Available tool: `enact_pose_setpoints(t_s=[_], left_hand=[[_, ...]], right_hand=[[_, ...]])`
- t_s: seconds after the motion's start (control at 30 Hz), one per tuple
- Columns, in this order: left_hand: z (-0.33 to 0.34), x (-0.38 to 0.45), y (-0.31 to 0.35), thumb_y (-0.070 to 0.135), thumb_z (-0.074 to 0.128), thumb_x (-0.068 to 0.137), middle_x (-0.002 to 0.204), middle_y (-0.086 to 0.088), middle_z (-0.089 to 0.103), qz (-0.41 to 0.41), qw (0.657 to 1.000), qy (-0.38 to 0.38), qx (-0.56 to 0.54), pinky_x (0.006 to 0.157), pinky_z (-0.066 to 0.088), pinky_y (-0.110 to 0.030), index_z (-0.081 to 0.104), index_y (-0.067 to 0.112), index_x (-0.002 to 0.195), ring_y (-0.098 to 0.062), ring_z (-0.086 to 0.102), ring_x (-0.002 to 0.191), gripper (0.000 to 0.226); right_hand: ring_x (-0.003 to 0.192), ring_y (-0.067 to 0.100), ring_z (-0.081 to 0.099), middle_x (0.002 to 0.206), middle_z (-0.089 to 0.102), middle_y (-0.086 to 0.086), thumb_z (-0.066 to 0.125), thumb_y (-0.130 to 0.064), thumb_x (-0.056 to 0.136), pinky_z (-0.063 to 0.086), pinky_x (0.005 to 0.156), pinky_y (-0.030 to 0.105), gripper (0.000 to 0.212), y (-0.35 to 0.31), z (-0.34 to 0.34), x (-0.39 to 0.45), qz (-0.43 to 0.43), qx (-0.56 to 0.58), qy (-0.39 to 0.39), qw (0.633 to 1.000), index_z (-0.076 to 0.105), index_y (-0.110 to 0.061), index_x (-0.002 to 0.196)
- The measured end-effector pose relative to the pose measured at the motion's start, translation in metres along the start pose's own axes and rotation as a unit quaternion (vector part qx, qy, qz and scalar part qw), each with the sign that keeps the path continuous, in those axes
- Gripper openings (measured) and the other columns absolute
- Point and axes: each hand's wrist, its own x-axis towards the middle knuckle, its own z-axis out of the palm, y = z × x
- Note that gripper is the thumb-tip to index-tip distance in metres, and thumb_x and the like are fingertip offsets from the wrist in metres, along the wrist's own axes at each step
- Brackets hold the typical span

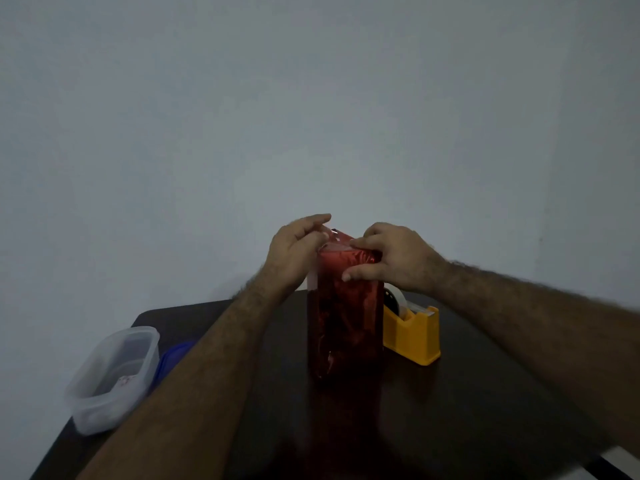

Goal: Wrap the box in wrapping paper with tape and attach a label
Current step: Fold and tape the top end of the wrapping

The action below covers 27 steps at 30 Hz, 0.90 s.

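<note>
A tall box [344, 317] wrapped in shiny red paper stands upright in the middle of the dark table [467, 403]. My left hand [296, 252] is at its top left corner, fingers pressing a strip of clear tape [332, 242] onto the folded paper there. My right hand [391, 259] holds the box's top right, thumb on the near face and fingers curled over the top fold. The far side of the box is hidden. A yellow tape dispenser [412, 332] with a clear roll stands just right of the box.
A clear plastic tub [112, 375] sits at the table's left edge, with a blue lid [171, 358] beside it. A bare grey wall rises behind the table. A pale strip shows at the lower right corner.
</note>
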Motion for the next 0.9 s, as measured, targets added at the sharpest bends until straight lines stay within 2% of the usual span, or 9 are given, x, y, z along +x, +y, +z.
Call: enact_pose_setpoints(t_s=[0.1,0.3,0.37,0.43,0.5,0.6,0.73,0.8,0.9], left_hand=[[-0.006,0.000,0.004,0.006,0.059,0.096,0.125,0.006,0.071,0.008,0.999,0.019,-0.039,0.082,0.047,-0.006,0.075,0.018,0.124,0.014,0.064,0.102,0.036],[-0.010,-0.001,-0.003,-0.005,0.054,0.098,0.102,-0.007,0.080,-0.010,0.998,-0.040,-0.037,0.077,0.054,-0.015,0.080,0.003,0.107,-0.003,0.073,0.089,0.028],[-0.008,-0.001,-0.004,-0.005,0.056,0.098,0.101,-0.009,0.079,-0.007,0.999,-0.034,-0.039,0.074,0.054,-0.014,0.079,0.003,0.109,-0.003,0.072,0.086,0.026],[-0.007,0.001,-0.004,-0.003,0.060,0.097,0.101,-0.011,0.078,0.000,0.999,-0.034,-0.038,0.076,0.057,-0.018,0.079,0.006,0.110,-0.008,0.072,0.087,0.025],[-0.006,0.002,-0.003,-0.003,0.062,0.095,0.099,-0.011,0.079,0.007,0.999,-0.040,-0.029,0.077,0.059,-0.023,0.080,0.009,0.108,-0.012,0.073,0.088,0.026],[-0.006,0.001,-0.002,0.000,0.063,0.094,0.096,-0.005,0.079,0.014,0.999,-0.045,-0.009,0.075,0.059,-0.027,0.081,0.015,0.105,-0.015,0.075,0.087,0.026],[-0.013,0.005,-0.001,0.008,0.065,0.090,0.101,0.000,0.078,0.033,0.999,-0.028,0.003,0.087,0.057,-0.030,0.083,0.018,0.100,-0.016,0.073,0.097,0.023],[-0.017,0.006,0.000,0.012,0.063,0.088,0.099,-0.003,0.076,0.058,0.998,-0.018,0.010,0.082,0.056,-0.030,0.083,0.018,0.098,-0.018,0.071,0.090,0.024],[-0.020,0.006,0.002,0.016,0.064,0.090,0.101,0.001,0.076,0.109,0.992,-0.034,0.057,0.082,0.056,-0.029,0.083,0.022,0.101,-0.011,0.072,0.092,0.022]], right_hand=[[0.111,0.008,0.058,0.121,0.062,-0.011,0.059,-0.093,0.068,0.050,0.093,0.030,0.092,0.009,-0.003,0.001,-0.020,0.066,-0.035,0.997,0.068,-0.034,0.139],[0.143,0.012,0.048,0.156,0.053,-0.009,0.079,-0.053,0.088,0.038,0.117,0.029,0.079,0.008,-0.015,0.005,0.012,0.109,-0.103,0.989,0.048,-0.030,0.157],[0.135,0.016,0.053,0.150,0.057,-0.004,0.083,-0.041,0.086,0.043,0.113,0.033,0.069,-0.001,-0.013,0.001,0.026,0.133,-0.039,0.990,0.057,-0.028,0.149],[0.118,0.012,0.059,0.131,0.062,-0.007,0.078,-0.056,0.077,0.052,0.101,0.038,0.061,-0.013,-0.009,-0.007,0.026,0.167,0.035,0.985,0.069,-0.031,0.131],[0.109,0.008,0.059,0.116,0.062,-0.012,0.073,-0.081,0.063,0.054,0.093,0.036,0.072,-0.022,-0.004,-0.012,0.041,0.166,0.053,0.984,0.073,-0.035,0.119],[0.110,0.010,0.058,0.113,0.060,-0.014,0.073,-0.092,0.053,0.055,0.093,0.037,0.087,-0.025,0.004,-0.014,0.057,0.143,0.044,0.987,0.072,-0.038,0.121],[0.122,0.015,0.054,0.124,0.055,-0.010,0.087,-0.055,0.070,0.052,0.098,0.035,0.061,-0.020,0.005,-0.007,0.075,0.209,0.020,0.975,0.074,-0.036,0.127],[0.121,0.012,0.057,0.126,0.058,-0.008,0.086,-0.035,0.071,0.054,0.101,0.038,0.055,-0.015,0.003,-0.006,0.077,0.263,-0.002,0.962,0.075,-0.034,0.125],[0.116,0.014,0.066,0.125,0.065,-0.010,0.078,-0.035,0.060,0.061,0.095,0.048,0.064,-0.004,0.005,-0.005,0.074,0.356,-0.031,0.931,0.076,-0.034,0.124]])
